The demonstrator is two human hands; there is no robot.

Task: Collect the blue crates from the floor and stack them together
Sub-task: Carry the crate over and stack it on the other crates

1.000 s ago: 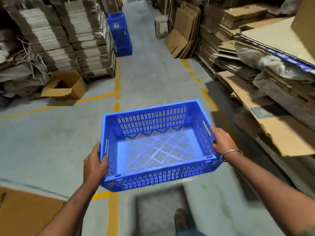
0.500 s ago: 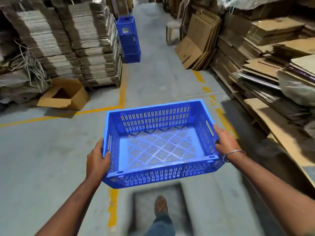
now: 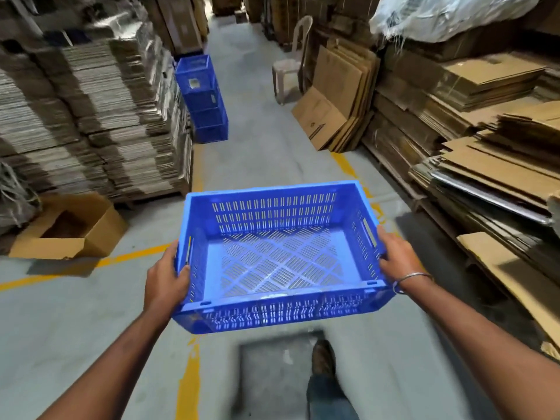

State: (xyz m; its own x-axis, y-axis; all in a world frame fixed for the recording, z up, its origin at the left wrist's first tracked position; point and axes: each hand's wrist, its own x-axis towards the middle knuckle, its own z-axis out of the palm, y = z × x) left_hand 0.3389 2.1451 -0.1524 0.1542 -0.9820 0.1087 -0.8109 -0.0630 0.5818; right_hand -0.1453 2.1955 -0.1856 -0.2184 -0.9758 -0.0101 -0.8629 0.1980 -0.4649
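One blue crate point(image 3: 278, 256) is held off the floor, level, open side up, nothing inside it. It is gripped at both short ends: the left hand point(image 3: 165, 278) is wrapped around the left end wall by its handle slot, thumb over the rim; the right hand point(image 3: 395, 257) is clamped on the right end wall near the handle slot. One thin metal bangle point(image 3: 409, 281) is seen on the right wrist. Two bare forearms are visible.

Ahead, on the left side of the aisle, one stack of blue crates point(image 3: 202, 98) stands on the floor against the cardboard piles; about four crates are counted in it, exact count hard to tell. The held crate is well apart from that stack.

One open cardboard box point(image 3: 69, 230) lies on the floor at the left, beside stacks of flattened cardboard point(image 3: 91, 116). One plastic chair point(image 3: 292, 62) is seen far up on the right, next to flat cartons leaning upright. More flattened cardboard point(image 3: 485, 140) is piled along the right side, with one white sack point(image 3: 448, 13) on top. Yellow floor lines point(image 3: 188, 386) are painted on the grey concrete. One shoe point(image 3: 323, 357) and one jeans leg are seen below the crate, next to the crate's shadow.
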